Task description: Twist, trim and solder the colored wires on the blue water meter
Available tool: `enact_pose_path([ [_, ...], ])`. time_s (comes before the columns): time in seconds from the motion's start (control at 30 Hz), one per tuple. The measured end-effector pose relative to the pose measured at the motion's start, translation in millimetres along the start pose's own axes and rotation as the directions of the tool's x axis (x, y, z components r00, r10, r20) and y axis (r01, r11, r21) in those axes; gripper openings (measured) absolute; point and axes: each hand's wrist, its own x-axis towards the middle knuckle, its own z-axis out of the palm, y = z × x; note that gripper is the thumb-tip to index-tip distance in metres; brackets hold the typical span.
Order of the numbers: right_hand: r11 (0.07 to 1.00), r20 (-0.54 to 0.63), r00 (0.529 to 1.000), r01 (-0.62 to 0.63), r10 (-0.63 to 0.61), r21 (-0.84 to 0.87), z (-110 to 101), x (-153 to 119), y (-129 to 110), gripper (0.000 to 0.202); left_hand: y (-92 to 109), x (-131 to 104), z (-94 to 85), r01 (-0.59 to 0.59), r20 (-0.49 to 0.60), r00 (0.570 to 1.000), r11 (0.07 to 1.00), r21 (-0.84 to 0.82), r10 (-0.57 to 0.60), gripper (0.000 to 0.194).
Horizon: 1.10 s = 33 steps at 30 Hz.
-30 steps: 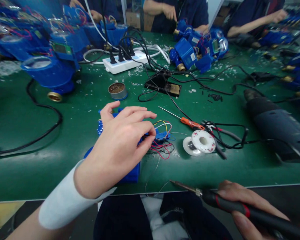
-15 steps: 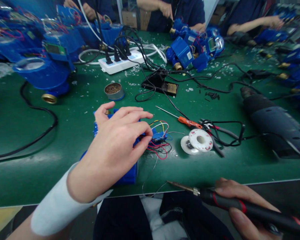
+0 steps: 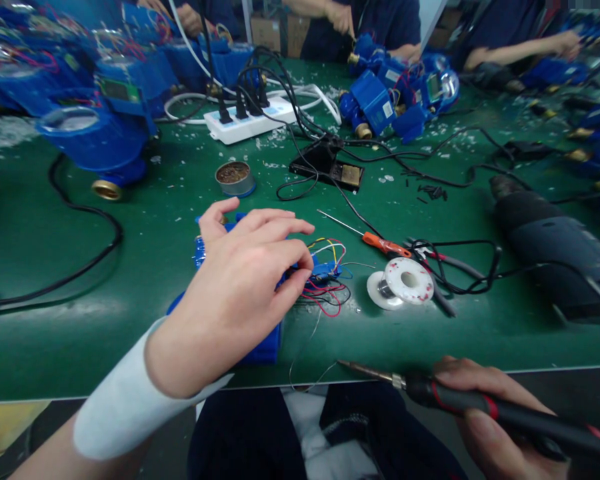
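My left hand (image 3: 247, 280) lies over a blue meter housing (image 3: 266, 349) and hides most of it. Its thumb and index finger are pinched together beside thin red, black, yellow and white wires (image 3: 333, 307); what is between the fingertips is hidden. A small blue part (image 3: 326, 269) sits among those wires. Low on the right, my right hand (image 3: 495, 413) is closed round the black and red handle of a soldering iron (image 3: 460, 401). The iron's tip points left near the table's front edge, close to a thin loop of solder wire (image 3: 307, 389).
A solder spool (image 3: 409, 281), orange screwdriver (image 3: 386, 245), pliers (image 3: 443, 301) and heat gun (image 3: 550, 247) lie to the right. Behind are a round tin (image 3: 235, 180), iron stand (image 3: 325, 163), power strip (image 3: 253, 123) and blue meters (image 3: 97, 137). Co-workers' hands (image 3: 341, 19) work across the table.
The whole view has shifted slightly, so things appear a little further right. Both hands keep nearly the same pose, with the soldering iron still in my right hand.
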Motion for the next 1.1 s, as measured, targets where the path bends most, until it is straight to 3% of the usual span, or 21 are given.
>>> enact_pose_path([
  [0.57, 0.999, 0.062, 0.998, 0.026, -0.024, -0.04, -1.8, 4.9, -3.1, 0.014, 0.7, -0.9, -1.3, 0.009, 0.011, 1.0, 1.0, -0.018, -0.009, 0.017],
  [0.77, 0.998, 0.006, 0.999, 0.046, -0.046, -0.04, -1.2, 12.6, -9.1, 0.015, 1.2, -0.5, -1.4, 0.012, 0.015, 1.0, 1.0, -0.017, -0.012, 0.017],
  [0.97, 0.994, -0.038, 0.997, -0.069, 0.072, 0.082, -0.8, 7.3, -6.0, 0.016, 1.2, 0.2, -1.3, 0.009, 0.016, 1.0, 1.0, -0.015, -0.009, 0.017],
  [1.1, 0.999, -0.014, 0.999, -0.032, 0.032, -0.007, 1.0, 4.2, -1.4, 0.015, 1.7, -0.2, -1.8, 0.01, 0.015, 1.0, 1.0, -0.019, -0.01, 0.017],
])
